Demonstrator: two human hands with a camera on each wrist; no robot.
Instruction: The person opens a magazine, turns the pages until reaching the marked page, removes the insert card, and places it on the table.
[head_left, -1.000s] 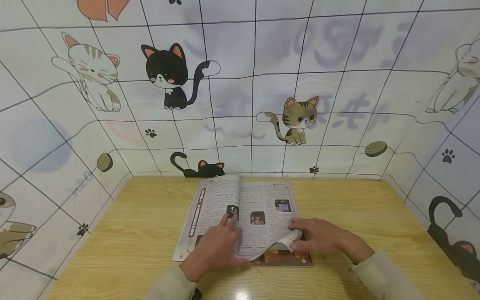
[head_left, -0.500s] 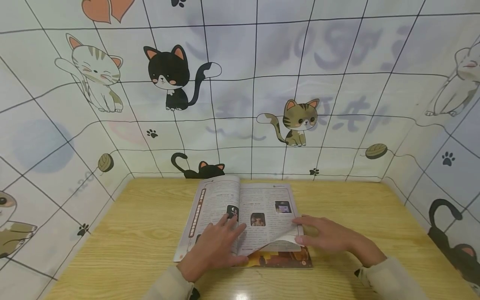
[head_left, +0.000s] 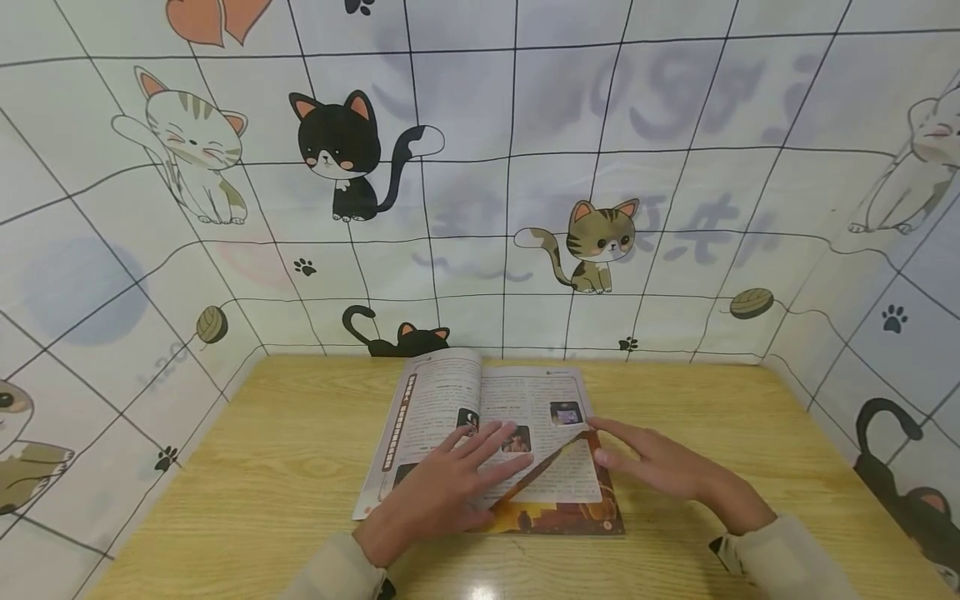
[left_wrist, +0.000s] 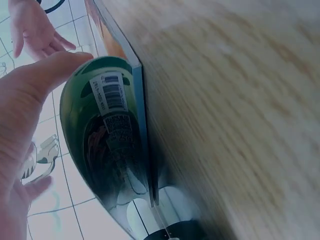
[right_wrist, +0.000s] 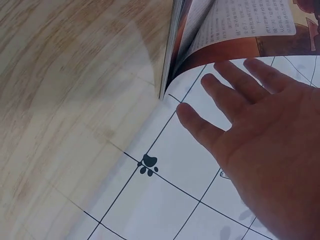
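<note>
The magazine (head_left: 491, 442) lies open on the wooden table (head_left: 225, 492), near the table's front edge and about midway between its sides. The left hand (head_left: 442, 492) rests flat across the magazine's centre fold, fingers straight and spread, pinning the pages beneath it. The right hand (head_left: 660, 467) hovers just beside the magazine's right edge, fingers extended and relaxed, holding nothing.

Handling judgement: the magazine is probably light, thin and floppy. One leaf (head_left: 555, 471) lies folded diagonally across the right page; such paper creases and tears easily. The pages look smooth and may slide under fingertips. Take hold at a leaf's free outer corner, pinching lightly, with the spine held down.

Visibility limits: the print is too small to read. The left wrist view shows the cover underside (left_wrist: 107, 145) only, distorted and dim. Whether the right fingertips touch the paper cannot be told.
</note>
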